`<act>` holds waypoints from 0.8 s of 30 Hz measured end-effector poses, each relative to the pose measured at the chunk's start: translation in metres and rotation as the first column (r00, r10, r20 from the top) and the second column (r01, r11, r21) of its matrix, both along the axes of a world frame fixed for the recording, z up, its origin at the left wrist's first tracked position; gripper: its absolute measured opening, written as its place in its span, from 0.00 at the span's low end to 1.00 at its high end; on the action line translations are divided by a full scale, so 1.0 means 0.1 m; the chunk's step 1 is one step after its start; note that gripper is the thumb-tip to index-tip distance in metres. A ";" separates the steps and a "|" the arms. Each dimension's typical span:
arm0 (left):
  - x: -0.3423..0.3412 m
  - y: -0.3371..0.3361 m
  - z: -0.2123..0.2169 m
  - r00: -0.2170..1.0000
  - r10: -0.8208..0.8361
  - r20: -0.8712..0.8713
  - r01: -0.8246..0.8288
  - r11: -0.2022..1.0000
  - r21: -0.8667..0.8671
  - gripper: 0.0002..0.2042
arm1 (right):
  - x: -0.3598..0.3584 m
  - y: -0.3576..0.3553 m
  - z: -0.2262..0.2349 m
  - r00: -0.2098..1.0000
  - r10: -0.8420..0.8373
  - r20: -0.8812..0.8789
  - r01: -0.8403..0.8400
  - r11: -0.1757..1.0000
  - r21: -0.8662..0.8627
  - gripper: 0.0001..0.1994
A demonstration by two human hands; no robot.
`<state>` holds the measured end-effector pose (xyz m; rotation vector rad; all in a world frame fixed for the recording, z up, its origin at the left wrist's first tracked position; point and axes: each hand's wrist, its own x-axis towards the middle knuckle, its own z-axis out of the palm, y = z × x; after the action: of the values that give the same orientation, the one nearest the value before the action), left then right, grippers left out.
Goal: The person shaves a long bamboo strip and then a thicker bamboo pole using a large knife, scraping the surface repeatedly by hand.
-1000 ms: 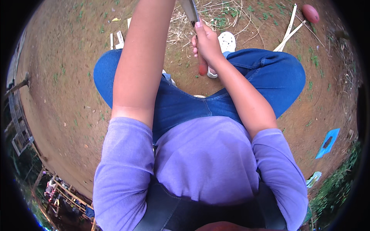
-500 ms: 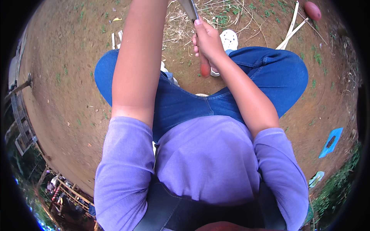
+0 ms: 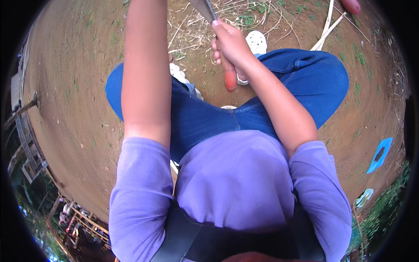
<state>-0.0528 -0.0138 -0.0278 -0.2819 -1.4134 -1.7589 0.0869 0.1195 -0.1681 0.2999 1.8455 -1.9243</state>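
At the frame's upper centre, the right hand (image 3: 232,43) has its grip closed around the handle (image 3: 229,76) of a knife (image 3: 207,12). The left hand lies past the top edge; I cannot tell its grip.

No lettering, number or sign can be read anywhere in the view. The blue sheet (image 3: 376,164) toward the right edge bears a dark patch (image 3: 380,153), which may be print or merely a stain; it is too small and blurred to tell.
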 end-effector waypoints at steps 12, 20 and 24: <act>0.17 -0.04 -0.02 0.958 -0.270 0.096 0.266 0.962 0.053 0.16 | 0.21 0.07 -0.09 1.000 -0.018 0.013 0.018 0.999 -0.035 0.27; 0.31 0.12 0.07 0.954 -0.288 0.081 0.282 0.957 0.073 0.16 | 0.17 0.08 0.00 0.995 -0.022 -0.099 0.010 0.992 -0.123 0.29; 0.26 0.03 0.06 0.975 -0.197 0.106 0.189 0.979 0.079 0.16 | 0.24 0.02 0.15 0.992 0.019 -0.125 -0.037 0.989 -0.145 0.28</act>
<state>-0.0267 -0.0106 -0.0217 -0.2952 -1.4421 -2.0051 0.1104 0.1210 -0.1526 0.1089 1.7610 -2.0878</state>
